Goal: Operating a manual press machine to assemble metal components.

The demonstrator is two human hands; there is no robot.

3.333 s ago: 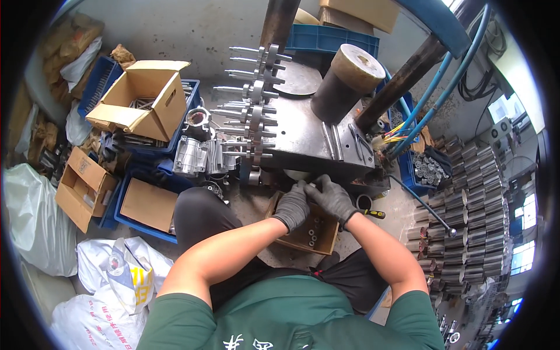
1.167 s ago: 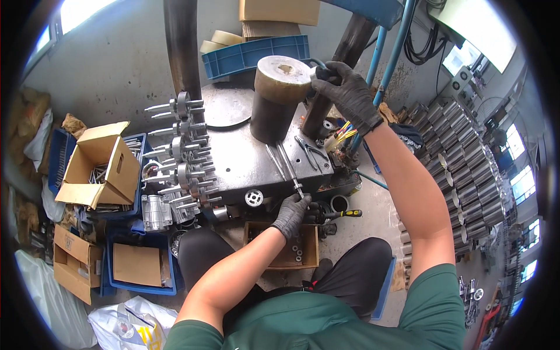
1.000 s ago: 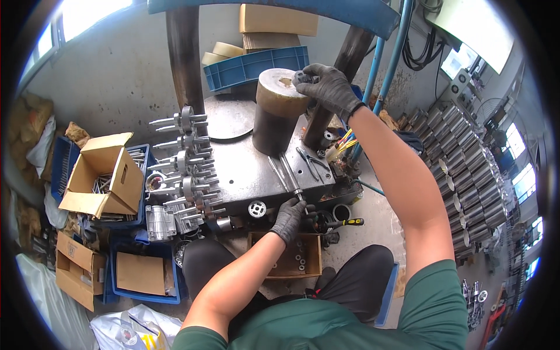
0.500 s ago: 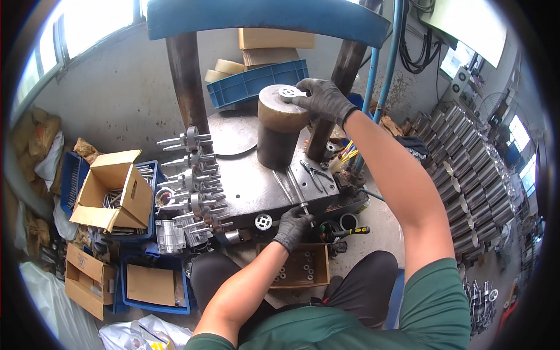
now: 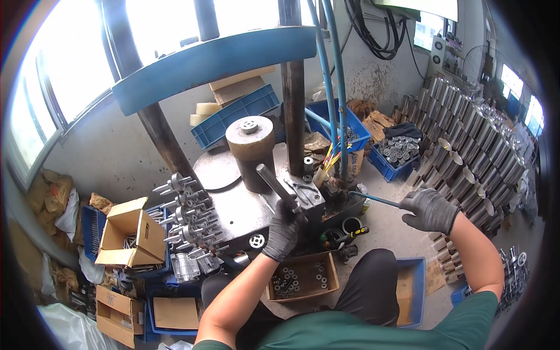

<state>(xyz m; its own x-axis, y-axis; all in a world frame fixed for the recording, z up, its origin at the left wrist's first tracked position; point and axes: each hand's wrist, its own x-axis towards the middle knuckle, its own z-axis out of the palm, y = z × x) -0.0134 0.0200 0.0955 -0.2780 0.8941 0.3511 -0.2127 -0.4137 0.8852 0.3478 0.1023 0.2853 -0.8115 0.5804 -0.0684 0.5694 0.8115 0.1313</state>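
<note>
My left hand [image 5: 284, 233], in a dark grey glove, is closed round a thick dark metal bar [image 5: 273, 182] that slants up over the press table [image 5: 242, 216]. My right hand [image 5: 430, 211], gloved too, has its fingers curled on the end of a thin blue-green lever [image 5: 376, 199] at the press's right side. Beyond the bar stands a steel cylinder with a wide cap [image 5: 249, 146]. A round slotted metal part [image 5: 249, 126] lies on that cap. Another slotted part [image 5: 256, 240] sits at the table's front edge. Pliers [image 5: 304, 190] lie on the right corner.
The blue press crossbeam [image 5: 216, 61] spans above. Forked metal parts [image 5: 189, 213] are stacked along the left edge, near an open carton [image 5: 131, 236]. A wooden box [image 5: 303, 286] with small rings stands between my knees. Stacked metal tubes [image 5: 466, 146] rise at right.
My right hand has let go of the slotted part on the cap and moved right to the lever. My left hand has come up with the thick bar. The view has shifted.
</note>
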